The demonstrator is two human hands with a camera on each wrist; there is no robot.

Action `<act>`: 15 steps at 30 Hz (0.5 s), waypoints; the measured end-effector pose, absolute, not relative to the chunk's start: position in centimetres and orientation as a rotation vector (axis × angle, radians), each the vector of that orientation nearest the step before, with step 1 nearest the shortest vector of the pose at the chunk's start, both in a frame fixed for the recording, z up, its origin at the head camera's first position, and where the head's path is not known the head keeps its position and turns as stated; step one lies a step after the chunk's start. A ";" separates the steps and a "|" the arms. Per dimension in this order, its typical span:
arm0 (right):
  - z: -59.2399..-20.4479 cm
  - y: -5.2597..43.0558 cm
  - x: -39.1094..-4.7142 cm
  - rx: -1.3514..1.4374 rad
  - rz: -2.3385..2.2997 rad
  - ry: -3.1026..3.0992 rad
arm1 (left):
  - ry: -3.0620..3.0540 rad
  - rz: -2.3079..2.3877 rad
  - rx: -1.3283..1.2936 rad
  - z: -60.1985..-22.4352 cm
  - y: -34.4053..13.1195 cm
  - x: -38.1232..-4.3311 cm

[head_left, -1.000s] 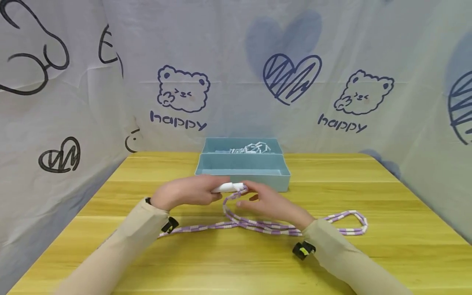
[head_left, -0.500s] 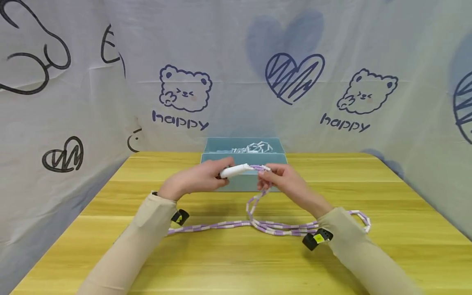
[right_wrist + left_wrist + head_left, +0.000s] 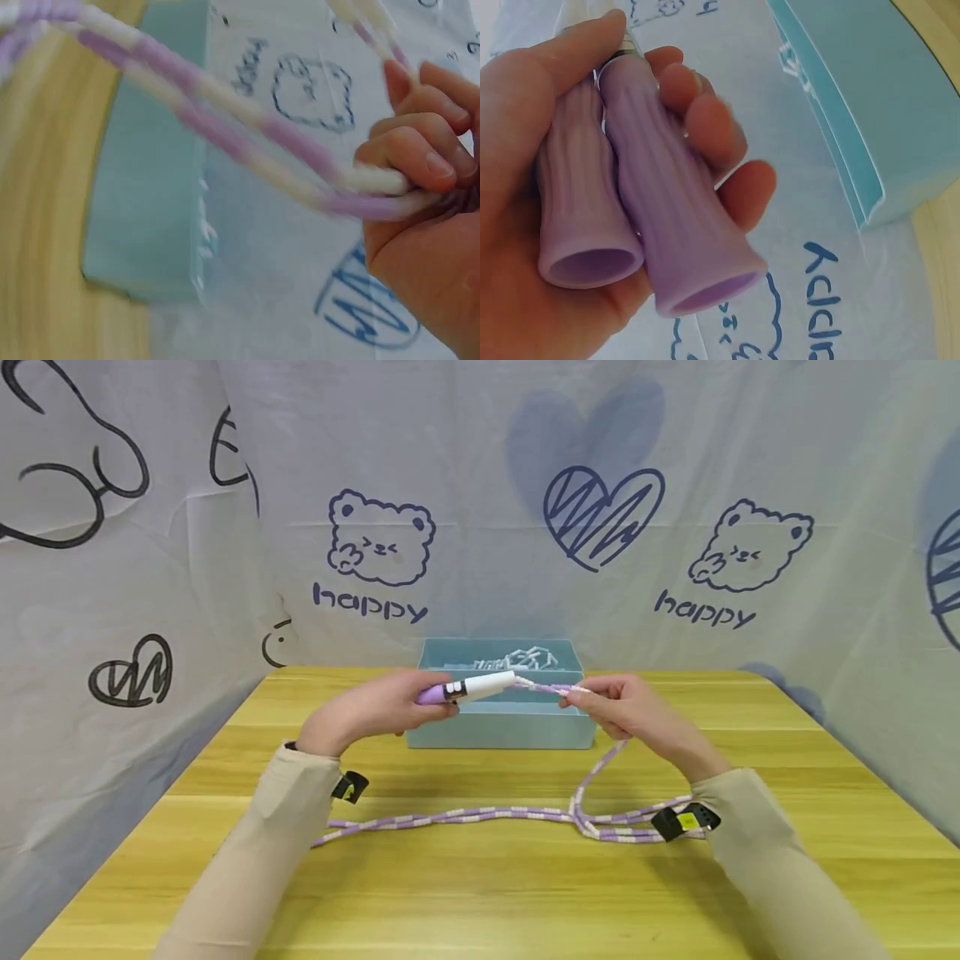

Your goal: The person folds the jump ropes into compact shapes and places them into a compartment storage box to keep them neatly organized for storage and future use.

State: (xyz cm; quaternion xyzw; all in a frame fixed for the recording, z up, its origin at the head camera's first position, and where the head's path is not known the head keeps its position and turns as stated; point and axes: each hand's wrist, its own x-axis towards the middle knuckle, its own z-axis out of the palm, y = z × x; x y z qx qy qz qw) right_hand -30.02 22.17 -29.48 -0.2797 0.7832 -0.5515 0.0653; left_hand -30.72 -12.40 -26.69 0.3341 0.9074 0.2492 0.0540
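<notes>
Take the middle of the table as your dial, twelve straight away from you. Nearest, the bare wooden table (image 3: 480, 902) spreads at six, with your beige sleeves (image 3: 258, 843) coming in from about eight and four, a black strap at each wrist. The beaded rope (image 3: 480, 814), purple and white, lies across the wood from nine to three, and part of it rises at about two to your right hand (image 3: 637, 710). That hand's fingers are curled closed on the strands, thumb and forefinger pinching them. Toward eleven, your left hand (image 3: 371, 710) is wrapped firmly round both handles (image 3: 483, 685) — purple grips, white front ends — side by side, tilted a little up toward the right hand, with rope strands spanning the gap. Beyond, at twelve, sits a light-blue box (image 3: 498, 731) — white beaded strands (image 3: 531, 658) in its rear section. Farthest hangs a pale cloth (image 3: 480, 460) with bears and hearts.
</notes>
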 end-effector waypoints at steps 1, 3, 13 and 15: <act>-29.3 22.7 -30.1 -0.844 -1.638 2.393 | 2.772 0.753 1.021 -26.6 -12.7 -30.9; -29.0 23.7 -30.2 -0.833 -1.599 2.431 | 2.779 0.775 1.014 -26.5 -13.4 -31.2; -28.5 26.1 -30.7 -0.704 -1.465 2.525 | 2.742 1.091 0.799 -26.1 -16.4 -32.2; -28.8 25.3 -30.6 -0.588 -1.669 2.486 | 2.698 1.234 0.788 -26.1 -15.4 -31.9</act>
